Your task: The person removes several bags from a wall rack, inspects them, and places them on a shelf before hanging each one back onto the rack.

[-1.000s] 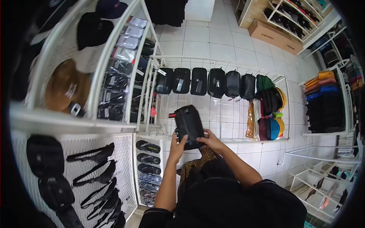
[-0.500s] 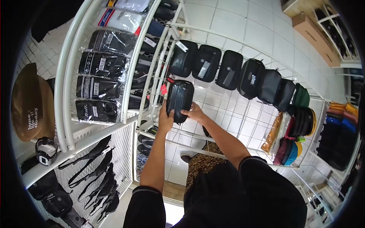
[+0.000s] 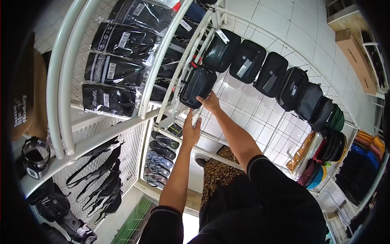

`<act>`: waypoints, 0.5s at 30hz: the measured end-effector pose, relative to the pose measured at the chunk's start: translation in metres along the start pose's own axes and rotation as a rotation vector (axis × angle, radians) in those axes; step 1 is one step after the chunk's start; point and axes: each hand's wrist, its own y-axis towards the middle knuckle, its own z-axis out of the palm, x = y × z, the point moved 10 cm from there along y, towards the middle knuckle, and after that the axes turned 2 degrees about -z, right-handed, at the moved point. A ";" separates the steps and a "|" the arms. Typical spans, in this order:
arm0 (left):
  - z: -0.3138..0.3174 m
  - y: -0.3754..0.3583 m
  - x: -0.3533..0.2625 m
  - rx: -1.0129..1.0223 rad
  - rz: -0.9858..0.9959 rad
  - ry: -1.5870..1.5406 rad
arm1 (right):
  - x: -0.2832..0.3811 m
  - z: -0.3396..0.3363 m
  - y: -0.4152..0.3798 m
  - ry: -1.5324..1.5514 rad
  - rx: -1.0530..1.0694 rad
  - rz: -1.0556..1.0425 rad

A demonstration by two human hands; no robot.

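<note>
A black zippered case [image 3: 198, 86] with a red tag at its upper end lies at the left end of the wire rack, below a larger black case [image 3: 221, 51] with a white label. My right hand [image 3: 209, 102] is at the case's lower right edge, its thumb on the front and its other fingers bent at the side. Just below the case, my left hand [image 3: 191, 129] has its fingers apart and holds nothing; its fingertip comes close to the case's bottom edge.
Several black bags [image 3: 271, 75] stand in a curved row along the rack's far side. Packaged black items [image 3: 115, 71] hang at the left behind white rails [image 3: 103, 137]. Folded caps [image 3: 331, 145] sit at the right, and sandals [image 3: 162, 149] lie below the rack.
My left hand has come off the case and moved down, its fingers spreading. The case sits more tilted, close to the larger case. The whole view has shifted.
</note>
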 end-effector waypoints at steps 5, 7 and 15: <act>-0.012 -0.045 -0.021 -0.026 -0.019 -0.127 | 0.023 -0.021 -0.039 -0.094 -0.300 -0.242; -0.023 -0.065 -0.038 -0.033 -0.054 -0.205 | 0.023 -0.029 -0.065 -0.136 -0.308 -0.200; -0.071 -0.146 -0.043 -0.089 0.041 -0.426 | 0.024 -0.016 -0.199 0.134 0.062 -0.246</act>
